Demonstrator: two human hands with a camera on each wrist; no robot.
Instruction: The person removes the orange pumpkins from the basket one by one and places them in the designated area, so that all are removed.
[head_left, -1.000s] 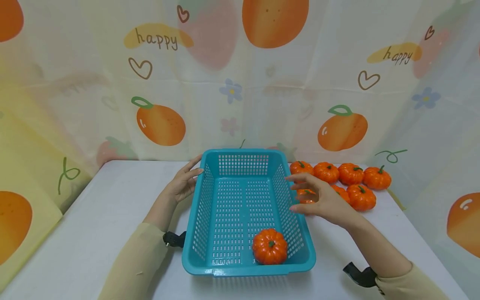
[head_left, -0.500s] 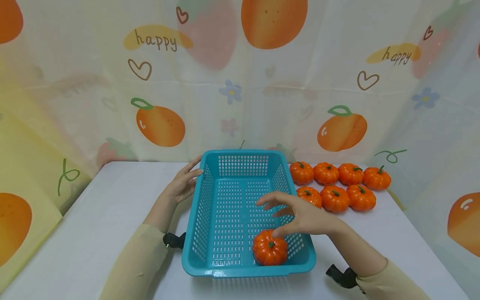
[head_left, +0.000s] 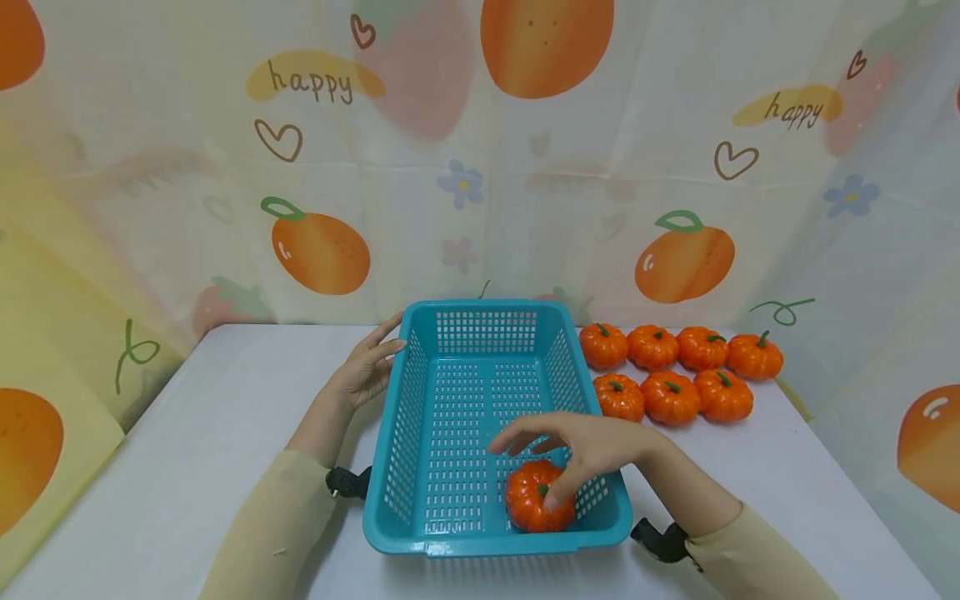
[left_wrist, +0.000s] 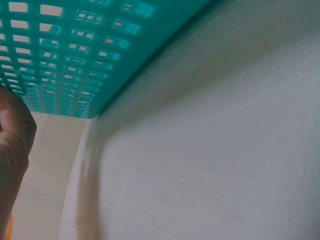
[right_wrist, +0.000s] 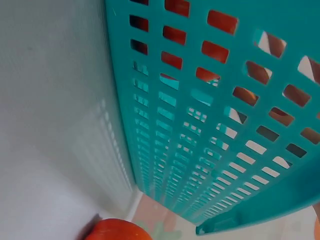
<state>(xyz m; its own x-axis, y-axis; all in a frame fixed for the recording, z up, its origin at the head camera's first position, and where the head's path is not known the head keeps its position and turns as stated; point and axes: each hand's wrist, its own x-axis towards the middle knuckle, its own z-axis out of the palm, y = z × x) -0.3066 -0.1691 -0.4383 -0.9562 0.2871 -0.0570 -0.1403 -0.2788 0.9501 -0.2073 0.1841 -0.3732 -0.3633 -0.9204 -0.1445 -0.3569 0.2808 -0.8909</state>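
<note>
A blue-green plastic basket [head_left: 480,546] with slotted walls stands on the table. Inside, at its near right corner, lies a small orange pumpkin [head_left: 525,500] with a green stem. Over that pumpkin reaches my right hand [head_left: 585,442], fingers spread and loosely bent above it. The thumb overlaps the pumpkin in the head view; whether it touches cannot be told. At the basket's left side, my left hand [head_left: 365,367] rests its fingertips against the upper rim. The right wrist view shows the basket wall [right_wrist: 165,125], with orange showing through the slots.
Several more small pumpkins [head_left: 671,397] stand in two rows on the white table [head_left: 247,417], right of the basket. A printed cloth [head_left: 540,208] hangs behind the table's far edge. Black wrist cameras [head_left: 660,542] sit on both wrists.
My right hand has moved from the basket's right rim leftward and nearer, over the pumpkin inside, and lower. The left hand, basket and pumpkins have stayed put.
</note>
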